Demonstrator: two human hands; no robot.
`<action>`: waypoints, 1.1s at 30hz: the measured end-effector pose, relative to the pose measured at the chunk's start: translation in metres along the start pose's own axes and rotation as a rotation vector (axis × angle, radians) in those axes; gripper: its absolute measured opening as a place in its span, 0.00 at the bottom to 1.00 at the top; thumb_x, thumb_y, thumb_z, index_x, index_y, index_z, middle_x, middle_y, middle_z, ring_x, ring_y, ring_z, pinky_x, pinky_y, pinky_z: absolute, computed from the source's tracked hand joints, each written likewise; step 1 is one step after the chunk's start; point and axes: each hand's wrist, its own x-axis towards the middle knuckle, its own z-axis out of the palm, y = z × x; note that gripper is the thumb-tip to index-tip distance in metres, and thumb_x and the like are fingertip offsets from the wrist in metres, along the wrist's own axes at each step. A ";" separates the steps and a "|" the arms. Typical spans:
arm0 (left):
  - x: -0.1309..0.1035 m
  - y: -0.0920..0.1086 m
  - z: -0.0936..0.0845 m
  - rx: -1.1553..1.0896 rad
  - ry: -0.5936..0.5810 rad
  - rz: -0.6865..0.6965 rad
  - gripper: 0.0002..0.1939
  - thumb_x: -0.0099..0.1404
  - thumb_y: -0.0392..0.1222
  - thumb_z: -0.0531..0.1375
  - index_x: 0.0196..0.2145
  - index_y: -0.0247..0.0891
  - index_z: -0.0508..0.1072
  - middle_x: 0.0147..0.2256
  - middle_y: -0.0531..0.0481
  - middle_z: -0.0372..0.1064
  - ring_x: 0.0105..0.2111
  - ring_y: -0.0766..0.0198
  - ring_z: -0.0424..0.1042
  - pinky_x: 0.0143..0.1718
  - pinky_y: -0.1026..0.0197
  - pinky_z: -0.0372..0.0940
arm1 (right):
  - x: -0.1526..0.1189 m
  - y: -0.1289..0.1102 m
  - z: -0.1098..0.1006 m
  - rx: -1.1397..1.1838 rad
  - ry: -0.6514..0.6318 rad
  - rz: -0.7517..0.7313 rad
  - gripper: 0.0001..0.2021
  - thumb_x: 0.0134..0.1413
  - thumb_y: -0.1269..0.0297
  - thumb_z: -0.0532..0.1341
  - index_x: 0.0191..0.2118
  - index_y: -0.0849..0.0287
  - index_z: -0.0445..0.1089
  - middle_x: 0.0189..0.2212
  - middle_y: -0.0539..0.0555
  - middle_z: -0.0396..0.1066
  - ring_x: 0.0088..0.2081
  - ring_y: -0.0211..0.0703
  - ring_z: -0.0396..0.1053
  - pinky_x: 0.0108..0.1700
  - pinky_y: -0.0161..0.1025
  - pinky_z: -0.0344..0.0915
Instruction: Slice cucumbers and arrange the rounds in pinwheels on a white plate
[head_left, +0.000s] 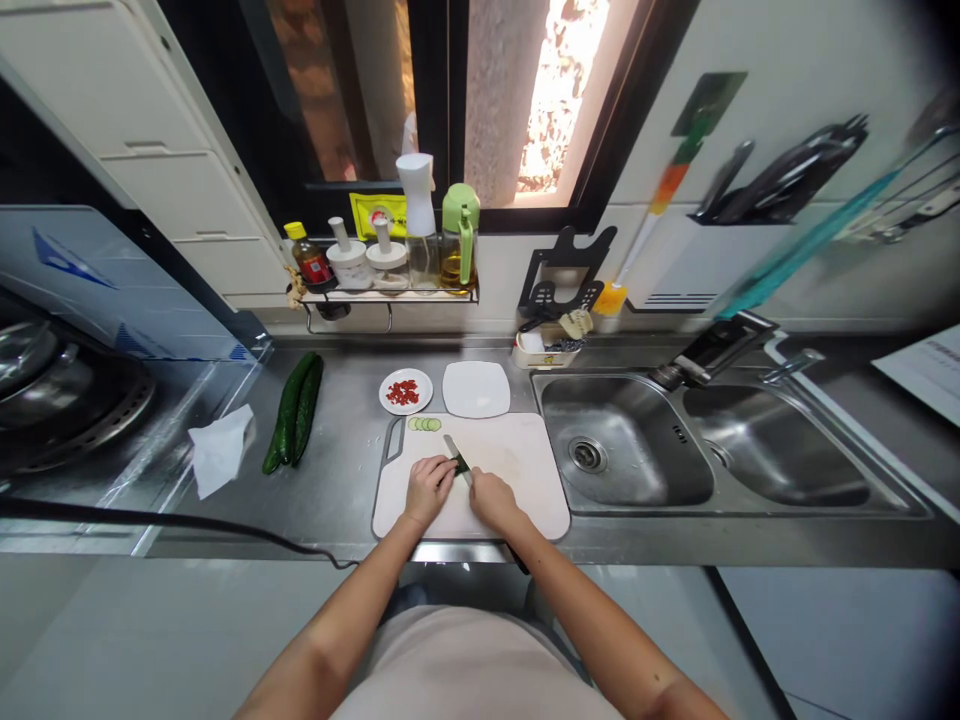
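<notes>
On the white cutting board [525, 470], my left hand [430, 486] is closed with its fingertips pressed on a short dark green piece of cucumber [459, 465]. My right hand [491, 498] grips a knife [455, 452], whose blade points away to the upper left and lies against that piece. Most of the piece is hidden behind my fingers and the blade. Several pale green cucumber slices [425, 424] overlap in a row at the board's upper left. Behind the board stand a small plate [385, 393] of chopped red bits [403, 392] and a square white plate [476, 389].
Whole cucumbers [294, 412] lie to the left on the steel counter, near a crumpled white tissue [222, 450]. A double sink [630, 445] adjoins the board's right side. Seasoning bottles [459, 240] stand on a wire rack [382, 297] under the window. A cooking pot [34, 375] is far left.
</notes>
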 end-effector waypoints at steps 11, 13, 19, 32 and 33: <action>0.008 0.007 -0.011 -0.057 -0.070 -0.078 0.10 0.65 0.40 0.55 0.41 0.42 0.75 0.38 0.48 0.72 0.39 0.62 0.70 0.43 0.57 0.63 | -0.021 0.021 -0.004 0.008 0.035 0.015 0.13 0.61 0.67 0.48 0.49 0.62 0.62 0.40 0.63 0.72 0.43 0.47 0.71 0.40 0.37 0.60; 0.008 0.008 -0.012 -0.092 -0.057 -0.101 0.11 0.65 0.40 0.55 0.42 0.42 0.74 0.39 0.48 0.72 0.40 0.62 0.70 0.44 0.56 0.64 | -0.025 0.023 -0.005 -0.006 0.034 0.021 0.14 0.61 0.67 0.48 0.50 0.61 0.62 0.40 0.62 0.72 0.43 0.47 0.71 0.40 0.37 0.60; 0.001 0.013 -0.017 -0.146 0.012 -0.166 0.11 0.65 0.42 0.56 0.44 0.42 0.73 0.40 0.48 0.72 0.42 0.61 0.70 0.46 0.55 0.64 | -0.035 0.029 -0.009 -0.094 0.080 0.014 0.15 0.63 0.66 0.46 0.52 0.55 0.62 0.39 0.59 0.71 0.41 0.46 0.70 0.39 0.37 0.58; 0.023 0.012 -0.031 -0.213 0.092 -0.291 0.14 0.66 0.45 0.53 0.45 0.41 0.73 0.42 0.47 0.72 0.43 0.60 0.70 0.47 0.56 0.64 | -0.038 0.045 -0.012 -0.246 0.290 -0.006 0.22 0.62 0.70 0.46 0.59 0.45 0.59 0.48 0.57 0.62 0.42 0.44 0.62 0.42 0.40 0.51; 0.028 0.015 -0.034 -0.212 0.037 -0.261 0.13 0.65 0.46 0.54 0.44 0.41 0.74 0.42 0.47 0.72 0.43 0.60 0.70 0.47 0.56 0.64 | -0.039 0.045 -0.012 -0.250 0.307 -0.018 0.22 0.62 0.70 0.47 0.59 0.45 0.59 0.49 0.58 0.62 0.42 0.44 0.61 0.42 0.40 0.50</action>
